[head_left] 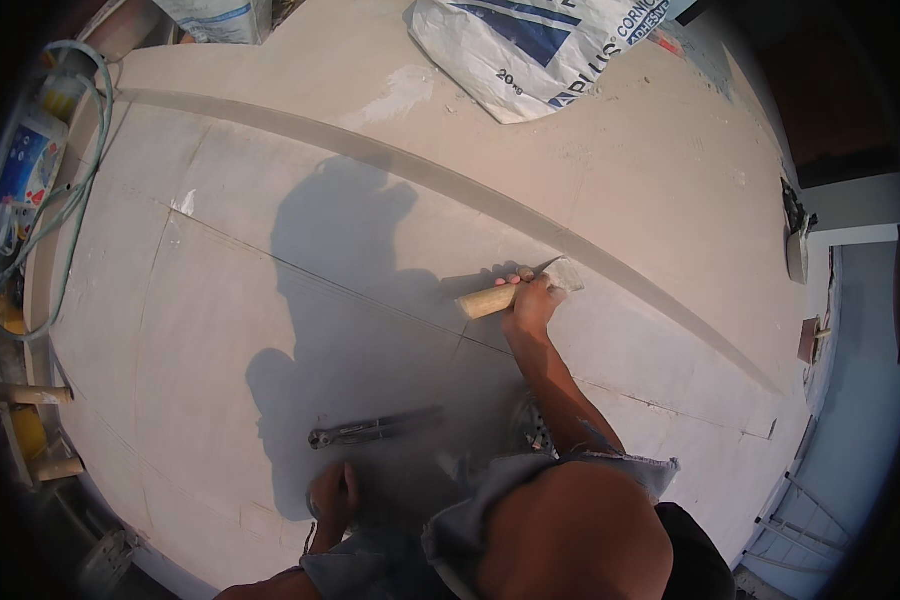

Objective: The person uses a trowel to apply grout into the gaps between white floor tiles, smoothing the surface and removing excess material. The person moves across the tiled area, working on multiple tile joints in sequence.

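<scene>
My right hand [533, 303] is closed round a scraper with a round wooden handle [489, 301]. Its flat pale blade [566, 273] points to the upper right, close to a long curved raised edge [470, 200]. Whether the blade touches the surface, I cannot tell. In shadow at the lower middle, my left hand [334, 492] rests low with its fingers curled, and nothing shows in it. Just beyond it a pair of dark long-handled pincers [365, 430] lies on the pale panelled surface [200, 330].
A white and blue sack [540, 55] lies beyond the curved edge. At the left, a looped pale hose [88, 175] hangs beside a bucket [32, 155] and wooden-handled tools [40, 394]. My bare knee [575, 540] fills the lower right. A metal rack [800, 525] stands at the far right.
</scene>
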Demonstrator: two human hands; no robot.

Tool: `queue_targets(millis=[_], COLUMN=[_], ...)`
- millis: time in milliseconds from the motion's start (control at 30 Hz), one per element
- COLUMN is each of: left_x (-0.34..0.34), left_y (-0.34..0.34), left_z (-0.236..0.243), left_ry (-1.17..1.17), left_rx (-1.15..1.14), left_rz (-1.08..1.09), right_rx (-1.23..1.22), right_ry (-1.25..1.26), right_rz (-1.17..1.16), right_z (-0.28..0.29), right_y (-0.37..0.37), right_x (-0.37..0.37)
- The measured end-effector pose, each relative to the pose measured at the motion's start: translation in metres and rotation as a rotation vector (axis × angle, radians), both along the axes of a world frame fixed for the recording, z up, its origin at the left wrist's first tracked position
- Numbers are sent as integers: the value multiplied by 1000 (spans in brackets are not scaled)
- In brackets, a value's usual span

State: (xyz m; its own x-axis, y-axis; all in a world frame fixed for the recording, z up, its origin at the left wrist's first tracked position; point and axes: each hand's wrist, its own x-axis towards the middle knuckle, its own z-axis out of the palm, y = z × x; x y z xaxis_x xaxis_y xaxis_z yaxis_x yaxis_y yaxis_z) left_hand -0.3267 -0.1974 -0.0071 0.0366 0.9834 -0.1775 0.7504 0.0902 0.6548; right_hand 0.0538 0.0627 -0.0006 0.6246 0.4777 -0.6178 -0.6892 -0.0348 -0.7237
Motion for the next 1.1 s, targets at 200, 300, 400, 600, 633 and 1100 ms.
queue_targets(millis=[200,300,400,600,633,1100], left_x=[1,-2,5,7,4,7], left_y=[-5,-1,-1,3,1,1], left_z=[-9,6,1,5,5,5], left_ry=[-89,-7,29,-89,-59,-67], left_rx=[25,-61,-49,31,6,104], left_rz=[34,38,12,70,70,116], right_rx=[8,119,148,0,-10,-565], right_ry=[226,90,114,172,0,-1419], right_rz=[538,100,33,806,899,1416], right_z=[52,28,3,49,57,46], right_y=[25,12,14,36,31,-24], right_x=[-113,-78,-46,-116,-115,3])
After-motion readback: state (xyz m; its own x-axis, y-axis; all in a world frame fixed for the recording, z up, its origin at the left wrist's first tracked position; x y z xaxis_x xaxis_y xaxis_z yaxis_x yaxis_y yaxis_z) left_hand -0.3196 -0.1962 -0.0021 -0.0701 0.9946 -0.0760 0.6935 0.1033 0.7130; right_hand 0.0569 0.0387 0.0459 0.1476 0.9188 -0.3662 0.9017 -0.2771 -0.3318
